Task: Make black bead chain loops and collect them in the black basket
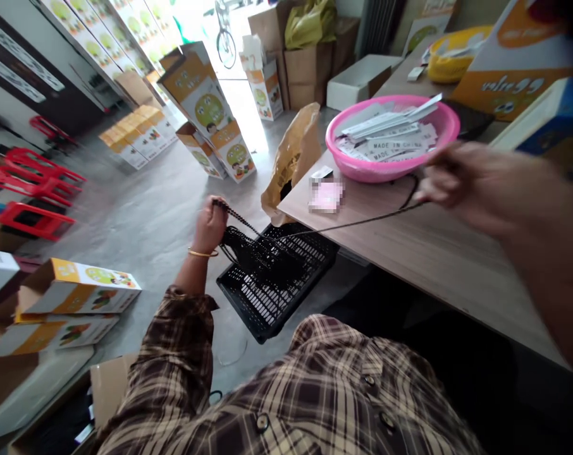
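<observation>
From your head camera, your left hand is clenched around a black cord, with a gold bangle on the wrist, low and just above a black plastic crate. The cord runs from that fist in a taut line across the crate to your right hand, which is stretched out over the table and blurred. Its fingers look curled around the cord, though the blur hides the exact grip, and a short loop hangs just below them. More of the cord lies in a dark tangle in the crate, directly beneath and beside your left hand. Ahead of your right hand, a pink basin sits on the table, holding white labels printed "MADE IN CHINA". Between your hands, at the table's edge, a brown paper bag stands upright, and a blurred pink packet lies just beside it. To the left of your left hand, printed cartons lie on the floor, with red stools farther off. Beyond your hands, more printed cartons stand on the floor, and your plaid shirt fills the bottom of the view.
</observation>
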{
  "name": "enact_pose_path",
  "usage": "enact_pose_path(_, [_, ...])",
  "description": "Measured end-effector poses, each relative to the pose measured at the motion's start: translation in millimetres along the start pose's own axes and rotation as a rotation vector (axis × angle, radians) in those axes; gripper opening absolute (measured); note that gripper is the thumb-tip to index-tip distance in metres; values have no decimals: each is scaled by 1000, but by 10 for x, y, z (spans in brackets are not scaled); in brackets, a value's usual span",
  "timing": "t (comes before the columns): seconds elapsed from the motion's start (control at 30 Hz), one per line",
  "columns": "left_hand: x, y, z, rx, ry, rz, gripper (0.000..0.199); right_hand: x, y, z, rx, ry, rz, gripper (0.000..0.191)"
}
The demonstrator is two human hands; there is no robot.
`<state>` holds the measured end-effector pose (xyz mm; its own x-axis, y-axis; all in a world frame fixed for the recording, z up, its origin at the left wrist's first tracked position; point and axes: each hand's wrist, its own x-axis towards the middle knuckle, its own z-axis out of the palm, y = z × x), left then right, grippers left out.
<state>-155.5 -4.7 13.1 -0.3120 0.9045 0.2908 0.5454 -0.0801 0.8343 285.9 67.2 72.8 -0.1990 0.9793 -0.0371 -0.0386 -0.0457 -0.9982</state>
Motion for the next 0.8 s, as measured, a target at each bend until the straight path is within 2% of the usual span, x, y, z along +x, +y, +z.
enact_pose_path(0.07, [63,428,-142,-57,87,119,27,67,103,399,119,-150,106,44])
enact_pose_path(0.13, [88,783,-208,-41,125,225,27,112,241,798,80,-348,135,34])
enact_pose_path(0.2, [97,1017,-215,-29,114,275,26,123,353,1111,-68,-527,168,30])
enact_pose_path(0.27, [101,1137,-194,-93,103,268,27,112,402,1288,-242,-606,189,30])
enact_pose_path(0.33, [94,1197,-184,-240,118,229,32,104,394,1317,-344,-598,141,29])
enact_pose_path(0.43, [49,1296,-254,-444,106,156,40,143,370,1161,-313,-534,64,24])
enact_pose_path(0.6, [-38,1554,-460,-573,-80,1,39,259,576,886,-261,-392,199,25])
enact_pose_path(0.7, [-66,1648,-476,-632,-78,79,38,243,784,913,-312,-418,281,26])
enact_pose_path(0.8, [-89,1687,-414,-625,-32,163,22,182,931,1012,-349,-471,294,26])
